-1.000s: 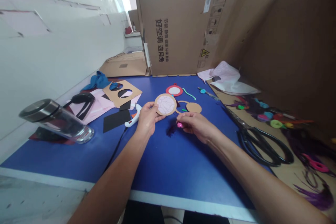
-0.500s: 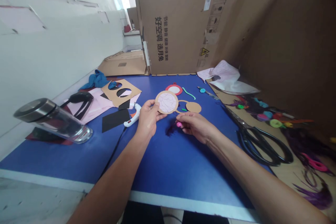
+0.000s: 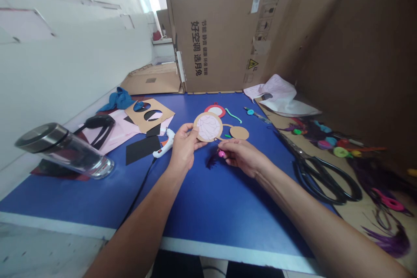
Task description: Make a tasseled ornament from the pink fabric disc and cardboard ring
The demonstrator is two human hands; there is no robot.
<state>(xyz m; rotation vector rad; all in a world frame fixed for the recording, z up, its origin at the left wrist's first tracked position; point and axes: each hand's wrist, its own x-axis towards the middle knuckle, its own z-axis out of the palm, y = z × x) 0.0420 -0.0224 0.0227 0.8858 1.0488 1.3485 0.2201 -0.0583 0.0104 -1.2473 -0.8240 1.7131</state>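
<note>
1. Blue tabletop (image 3: 208, 208) before you, cardboard boxes (image 3: 221, 30) walling its far side; a white hot-glue gun (image 3: 163, 144) lies within reach beside your left hand.
2. Your left hand (image 3: 184, 147) grips a round cardboard-rimmed disc of pink veined paper (image 3: 207, 127) by its edge, fingers spread, leaving its face uncovered above the table.
3. Your right hand (image 3: 243, 157) pinches a small pink bead (image 3: 222, 154), fingertips together, just above a purple feather (image 3: 211, 160).

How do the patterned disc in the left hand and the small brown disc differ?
The patterned disc is larger than the small brown disc. The patterned disc shows pale veined paper in a brown rim; the small brown disc is plain. The left hand holds up the patterned disc; the small brown disc lies on the blue table. Both are round.
</note>
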